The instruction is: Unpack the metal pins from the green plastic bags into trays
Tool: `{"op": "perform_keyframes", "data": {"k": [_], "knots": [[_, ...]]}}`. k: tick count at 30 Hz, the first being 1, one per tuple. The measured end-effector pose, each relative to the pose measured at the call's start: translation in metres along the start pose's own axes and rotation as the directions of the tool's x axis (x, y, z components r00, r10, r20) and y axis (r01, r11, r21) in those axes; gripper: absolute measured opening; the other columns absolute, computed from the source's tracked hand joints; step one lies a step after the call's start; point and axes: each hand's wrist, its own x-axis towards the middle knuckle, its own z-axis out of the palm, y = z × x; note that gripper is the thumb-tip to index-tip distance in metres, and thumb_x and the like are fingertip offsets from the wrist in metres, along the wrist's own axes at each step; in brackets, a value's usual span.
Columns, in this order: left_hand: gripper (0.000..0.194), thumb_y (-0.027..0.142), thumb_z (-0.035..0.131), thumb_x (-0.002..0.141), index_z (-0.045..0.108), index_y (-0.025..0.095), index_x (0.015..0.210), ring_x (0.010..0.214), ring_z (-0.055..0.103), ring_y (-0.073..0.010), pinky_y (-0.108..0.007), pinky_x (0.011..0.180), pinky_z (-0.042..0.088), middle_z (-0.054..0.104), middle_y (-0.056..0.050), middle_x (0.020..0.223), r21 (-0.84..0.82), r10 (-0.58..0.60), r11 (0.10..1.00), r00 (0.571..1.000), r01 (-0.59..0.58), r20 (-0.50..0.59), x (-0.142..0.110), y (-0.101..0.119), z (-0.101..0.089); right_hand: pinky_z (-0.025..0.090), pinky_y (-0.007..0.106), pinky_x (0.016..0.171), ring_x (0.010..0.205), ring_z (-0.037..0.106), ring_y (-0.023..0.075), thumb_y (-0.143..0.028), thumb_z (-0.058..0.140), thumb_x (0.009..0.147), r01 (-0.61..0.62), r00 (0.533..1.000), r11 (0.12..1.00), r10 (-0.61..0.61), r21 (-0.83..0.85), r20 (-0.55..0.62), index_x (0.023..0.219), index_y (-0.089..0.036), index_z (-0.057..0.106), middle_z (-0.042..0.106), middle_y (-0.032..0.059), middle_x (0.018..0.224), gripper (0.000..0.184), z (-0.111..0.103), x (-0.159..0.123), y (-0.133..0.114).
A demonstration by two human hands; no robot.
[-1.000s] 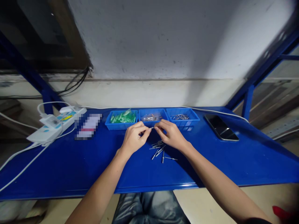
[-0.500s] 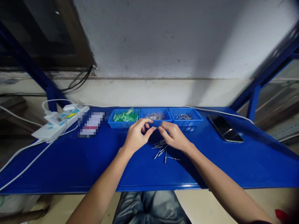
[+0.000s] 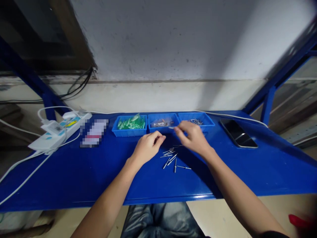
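My right hand [image 3: 192, 137] pinches a small pale, slim piece, apparently a blind rivet [image 3: 171, 128], whose end pokes out to the left of the fingertips. It hovers in front of the middle and right blue bins. My left hand [image 3: 148, 144] is closed, thumb against the curled fingers; what it holds, if anything, is hidden. Below and between the hands, several silver blind rivets [image 3: 170, 160] lie loose on the blue table [image 3: 99, 178].
At the back stand three blue bins: one with green packets [image 3: 131, 123], one with a clear bag of small parts [image 3: 162, 122], one with rivets [image 3: 196, 122]. A phone [image 3: 237, 133] lies right. A power strip [image 3: 59, 132] with white cables and a pixelated item [image 3: 94, 133] are left.
My hands have moved apart. The right one has gone right and slightly up with the small piece, and the left hand's fingers have curled closed.
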Motion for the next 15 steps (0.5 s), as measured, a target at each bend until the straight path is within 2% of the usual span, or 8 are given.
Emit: {"op": "perform_keyframes", "data": {"k": [2, 4, 6, 8, 9, 11, 13, 15], "knots": [[0.021, 0.042, 0.050, 0.085, 0.058, 0.023, 0.081, 0.062, 0.055, -0.0125, -0.023, 0.055, 0.036, 0.060, 0.003, 0.070, 0.050, -0.002, 0.999, 0.998, -0.001, 0.064, 0.000, -0.002, 0.004, 0.035, 0.027, 0.060, 0.060, 0.050, 0.0150, -0.036, 0.035, 0.092, -0.222, 0.963, 0.968, 0.199, -0.117, -0.182, 0.063, -0.018, 0.052, 0.054, 0.0043, 0.062, 0.038, -0.010, -0.001, 0.019], [0.018, 0.041, 0.059, 0.079, 0.059, 0.023, 0.082, 0.064, 0.055, -0.0131, -0.024, 0.054, 0.037, 0.061, 0.002, 0.077, 0.097, 0.006, 0.995, 0.994, -0.017, 0.109, -0.001, -0.006, 0.007, 0.035, 0.028, 0.059, 0.062, 0.053, 0.0178, -0.044, 0.037, 0.090, -0.507, 0.848, 0.834, 0.438, -0.218, -0.298, 0.070, -0.018, 0.056, 0.058, 0.0058, 0.064, 0.038, -0.019, -0.003, 0.041], [0.018, 0.039, 0.063, 0.076, 0.060, 0.024, 0.085, 0.069, 0.058, -0.0144, -0.025, 0.056, 0.038, 0.061, 0.001, 0.086, 0.128, 0.018, 0.991, 0.989, -0.037, 0.148, -0.002, -0.009, 0.010, 0.035, 0.030, 0.058, 0.064, 0.057, 0.0223, -0.051, 0.044, 0.084, -0.689, 0.725, 0.663, 0.627, -0.294, -0.285, 0.082, -0.017, 0.061, 0.062, 0.0081, 0.068, 0.038, -0.025, -0.005, 0.059], [0.014, 0.036, 0.060, 0.079, 0.061, 0.024, 0.087, 0.076, 0.060, -0.0159, -0.026, 0.060, 0.040, 0.061, 0.000, 0.090, 0.149, 0.021, 0.988, 0.985, -0.047, 0.170, -0.002, -0.011, 0.011, 0.035, 0.031, 0.057, 0.067, 0.059, 0.0258, -0.054, 0.047, 0.081, -0.753, 0.649, 0.564, 0.719, -0.338, -0.247, 0.093, -0.016, 0.062, 0.065, 0.0110, 0.072, 0.043, -0.026, -0.007, 0.067], [0.013, 0.036, 0.057, 0.081, 0.061, 0.025, 0.087, 0.077, 0.060, -0.0162, -0.026, 0.061, 0.041, 0.061, 0.000, 0.090, 0.151, 0.019, 0.988, 0.985, -0.046, 0.174, -0.002, -0.011, 0.011, 0.035, 0.031, 0.058, 0.068, 0.060, 0.0265, -0.054, 0.047, 0.081, -0.758, 0.641, 0.556, 0.730, -0.340, -0.237, 0.097, -0.016, 0.061, 0.065, 0.0117, 0.073, 0.044, -0.026, -0.007, 0.068], [0.016, 0.039, 0.054, 0.084, 0.061, 0.026, 0.088, 0.079, 0.060, -0.0163, -0.027, 0.064, 0.043, 0.061, 0.000, 0.091, 0.139, 0.016, 0.989, 0.983, -0.042, 0.182, -0.002, -0.011, 0.010, 0.035, 0.031, 0.058, 0.069, 0.060, 0.0260, -0.053, 0.046, 0.082, -0.737, 0.671, 0.601, 0.705, -0.308, -0.230, 0.100, -0.017, 0.061, 0.066, 0.0106, 0.074, 0.043, -0.022, -0.005, 0.061], [0.017, 0.041, 0.055, 0.082, 0.061, 0.027, 0.090, 0.081, 0.060, -0.0172, -0.028, 0.067, 0.045, 0.060, 0.001, 0.093, 0.138, 0.024, 0.989, 0.979, -0.053, 0.202, -0.002, -0.010, 0.010, 0.034, 0.029, 0.057, 0.067, 0.060, 0.0231, -0.050, 0.045, 0.084, -0.666, 0.746, 0.705, 0.640, -0.243, -0.188, 0.100, -0.019, 0.060, 0.066, 0.0069, 0.071, 0.039, -0.016, -0.002, 0.047], [0.014, 0.036, 0.057, 0.081, 0.061, 0.027, 0.091, 0.085, 0.060, -0.0183, -0.029, 0.069, 0.046, 0.060, 0.000, 0.095, 0.166, 0.035, 0.983, 0.975, -0.073, 0.221, -0.002, -0.009, 0.009, 0.034, 0.027, 0.055, 0.062, 0.059, 0.0194, -0.047, 0.044, 0.086, -0.548, 0.837, 0.822, 0.540, -0.158, -0.092, 0.098, -0.019, 0.060, 0.064, 0.0035, 0.067, 0.035, -0.007, 0.000, 0.030]]}}
